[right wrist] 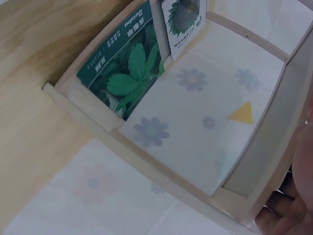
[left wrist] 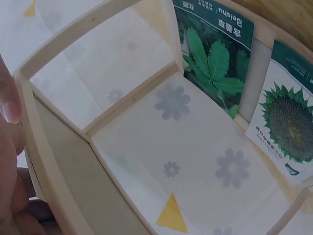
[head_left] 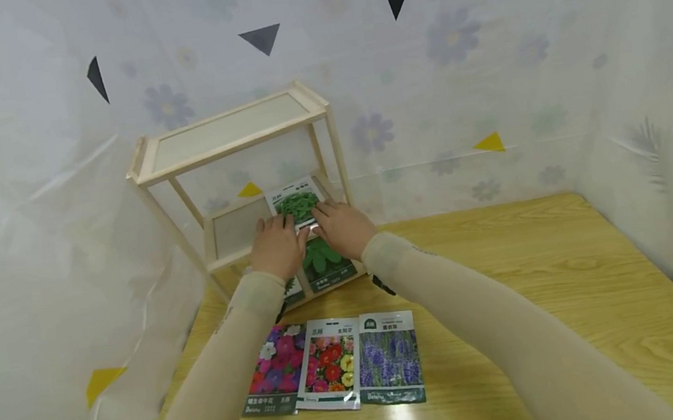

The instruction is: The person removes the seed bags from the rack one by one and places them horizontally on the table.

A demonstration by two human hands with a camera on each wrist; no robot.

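A white seed packet with a green leafy picture (head_left: pixel 297 204) lies on the middle shelf of a small wooden rack (head_left: pixel 231 138). My left hand (head_left: pixel 278 248) rests at the packet's lower left, fingertips on its edge. On the lower right my right hand (head_left: pixel 344 229) touches it with its fingers, the thumbs of both hands near each other at the bottom edge. Below, on the rack's lowest level, stand a green-leaf packet (left wrist: pixel 215 58) and a sunflower packet (left wrist: pixel 288 122). The wrist views show only part of each hand at the shelf's front edge.
Three flower seed packets lie in a row on the wooden table (head_left: pixel 511 272) before the rack: a pink and purple one (head_left: pixel 276 363), a red and yellow one (head_left: pixel 329 363) and a lavender-coloured one (head_left: pixel 389 359). A patterned white sheet (head_left: pixel 399 102) hangs behind.
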